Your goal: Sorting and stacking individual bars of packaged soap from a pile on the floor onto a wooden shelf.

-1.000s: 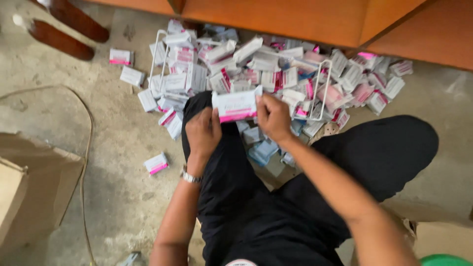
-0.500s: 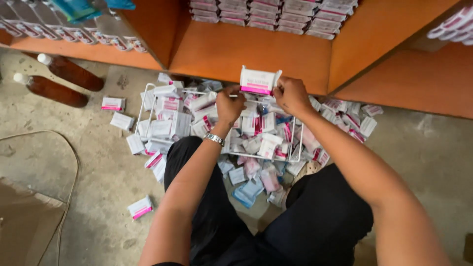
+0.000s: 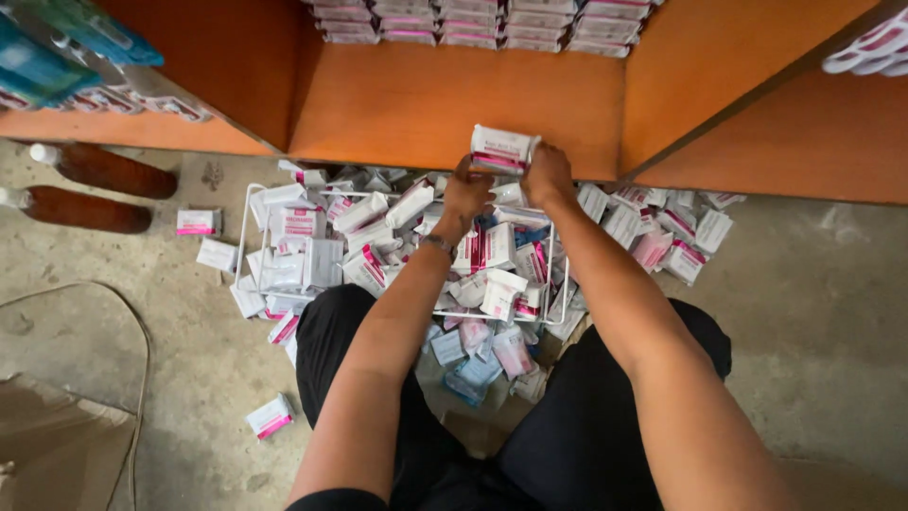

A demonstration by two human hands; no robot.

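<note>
Both my hands hold a stack of small white boxes with pink stripes (image 3: 503, 149) up at the front edge of an orange wooden shelf (image 3: 454, 104). My left hand (image 3: 467, 192) grips the stack's left end, and a wristband sits on that wrist. My right hand (image 3: 547, 174) grips its right end. Below the hands a white wire basket (image 3: 248, 227) lies on the floor, filled with a heap of similar white and pink boxes (image 3: 378, 241). Rows of the same boxes (image 3: 473, 21) stand at the back of the shelf.
More boxes (image 3: 673, 232) are scattered on the concrete floor to the right, and single boxes (image 3: 270, 416) lie at the left. Two brown bottles (image 3: 90, 189) lie under the left shelf. A cardboard box (image 3: 57, 449) and a cable (image 3: 123, 312) sit at the lower left. My black-trousered legs flank the pile.
My hands have lifted the stack of boxes from over the pile up to the shelf's edge. My view has tilted upward, showing more of the shelf.
</note>
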